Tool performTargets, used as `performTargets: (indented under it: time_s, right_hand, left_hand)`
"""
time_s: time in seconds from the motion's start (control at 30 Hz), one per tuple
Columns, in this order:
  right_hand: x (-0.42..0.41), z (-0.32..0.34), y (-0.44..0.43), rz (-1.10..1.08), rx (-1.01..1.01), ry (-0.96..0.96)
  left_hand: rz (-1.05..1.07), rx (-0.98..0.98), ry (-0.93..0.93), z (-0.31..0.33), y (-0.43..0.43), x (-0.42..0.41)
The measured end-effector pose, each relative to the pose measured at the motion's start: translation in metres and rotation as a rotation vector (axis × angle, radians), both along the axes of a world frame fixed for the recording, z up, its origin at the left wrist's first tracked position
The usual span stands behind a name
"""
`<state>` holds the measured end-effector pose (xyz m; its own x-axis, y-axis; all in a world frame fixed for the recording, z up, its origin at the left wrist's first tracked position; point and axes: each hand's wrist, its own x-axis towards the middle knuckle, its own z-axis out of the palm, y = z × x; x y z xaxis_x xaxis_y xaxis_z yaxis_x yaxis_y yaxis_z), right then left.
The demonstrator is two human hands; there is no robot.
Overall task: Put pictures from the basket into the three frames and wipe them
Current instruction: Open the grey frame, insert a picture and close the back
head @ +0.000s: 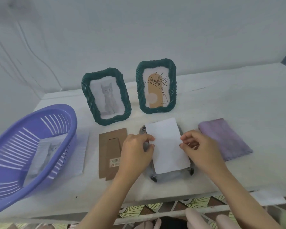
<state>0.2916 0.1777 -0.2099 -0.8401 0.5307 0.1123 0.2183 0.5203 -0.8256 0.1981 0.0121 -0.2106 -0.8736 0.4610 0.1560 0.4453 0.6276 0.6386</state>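
Observation:
Two dark green frames stand upright at the back: the left frame (106,96) shows a grey cat picture, the right frame (156,86) a flower drawing. A third frame (170,176) lies face down at the front, mostly hidden under a white picture (168,146) turned blank side up. My left hand (136,151) pinches the picture's left edge and my right hand (200,147) pinches its right edge. The brown backing board (110,151) of the frame lies flat just left of my left hand. The purple basket (28,149) at the left holds another cat picture (46,156).
A folded purple cloth (224,138) lies to the right of my right hand. A white sheet (82,146) lies between basket and backing board. The white table (238,100) meets the wall behind the frames. Its front edge runs just below my forearms.

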Motion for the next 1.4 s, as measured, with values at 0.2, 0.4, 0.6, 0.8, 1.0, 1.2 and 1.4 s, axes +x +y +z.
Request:
performTargets:
  time_s: [0.2,0.4,0.6,0.8,1.0,1.2,1.4]
  right_hand:
    - [0.003,-0.004,0.003,0.078,0.103,-0.065]
    - [0.003,-0.010,0.006,0.115,0.163,-0.074]
    - [0.004,-0.009,0.004,0.136,0.249,-0.111]
    - [0.003,-0.011,0.005,0.155,0.260,-0.122]
    - [0.004,-0.015,0.005,0.192,0.245,-0.129]
    - [0.005,-0.013,0.005,0.180,0.232,-0.115]
    - [0.004,-0.005,0.004,0.169,0.222,-0.142]
  left_hand:
    - [-0.046,-0.065,0.182,-0.007,-0.004,-0.001]
    - [-0.035,-0.147,0.205,-0.015,-0.006,0.000]
    - [-0.072,-0.186,0.168,-0.015,-0.008,0.002]
    - [-0.046,-0.189,0.180,-0.018,-0.006,0.004]
    - [-0.066,-0.192,0.187,-0.019,-0.006,0.006]
    - [-0.084,-0.072,0.132,-0.019,-0.011,0.007]
    - [-0.081,0.006,0.095,-0.014,-0.012,0.013]
